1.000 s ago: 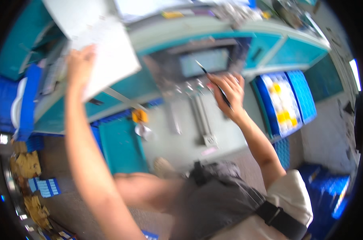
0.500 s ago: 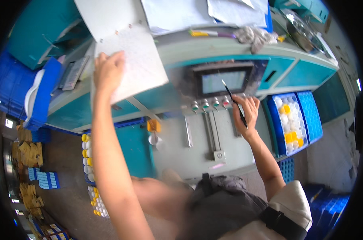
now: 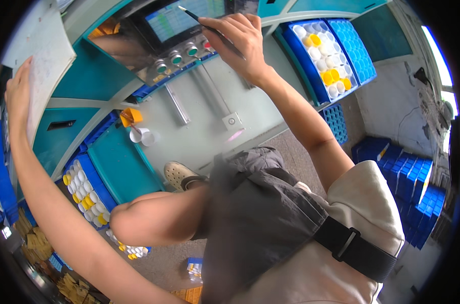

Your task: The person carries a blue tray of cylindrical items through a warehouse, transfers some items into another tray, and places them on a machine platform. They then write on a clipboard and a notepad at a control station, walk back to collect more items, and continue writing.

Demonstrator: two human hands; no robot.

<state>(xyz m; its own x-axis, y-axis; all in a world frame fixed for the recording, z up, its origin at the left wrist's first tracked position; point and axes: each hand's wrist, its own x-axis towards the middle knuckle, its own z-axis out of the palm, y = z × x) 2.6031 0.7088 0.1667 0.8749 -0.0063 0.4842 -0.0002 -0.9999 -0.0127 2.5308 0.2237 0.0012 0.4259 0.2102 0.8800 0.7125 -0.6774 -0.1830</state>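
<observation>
My right hand is closed round a slim black pen, whose pale tip lies over the lit touchscreen. Below that screen is a row of round push buttons, green and red. Far to the left, my left hand lies with its fingers stretched along the left edge of an open notebook with handwriting on its page. It rests on the page rather than gripping it, and part of the notebook runs out of view.
Right of the panel stands a blue crate of white and yellow cups, beside a light-blue tray. More cups fill a rack at lower left. A yellow cup and white cups sit on the grey machine bed.
The view has swung down and to the right, so panel and notebook sit higher and further left. My right hand still holds the pen by the screen; my left hand stays at the notebook.
</observation>
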